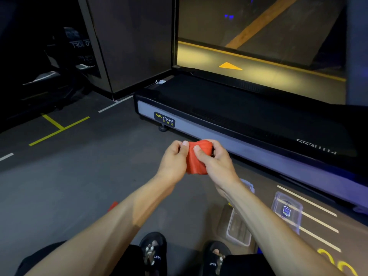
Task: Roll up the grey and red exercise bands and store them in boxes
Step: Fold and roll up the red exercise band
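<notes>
The red exercise band [196, 159] is wound into a thick roll, held above the floor in front of me. My left hand [174, 160] grips its left side with the thumb on top. My right hand [214, 159] wraps its right side, thumb pressing the front. A small red scrap of band [113, 205] shows under my left forearm. A clear open plastic box [238, 229] lies on the floor under my right forearm. A clear lid or box with a blue label [286, 211] lies to its right. No grey band is visible.
A black and grey treadmill [229, 124] stands just beyond my hands, running to the right. The dark gym floor [69, 176] has yellow and white lines. My feet in black sandals [153, 253] are at the bottom. Another clear box edge [248, 185] peeks behind my right wrist.
</notes>
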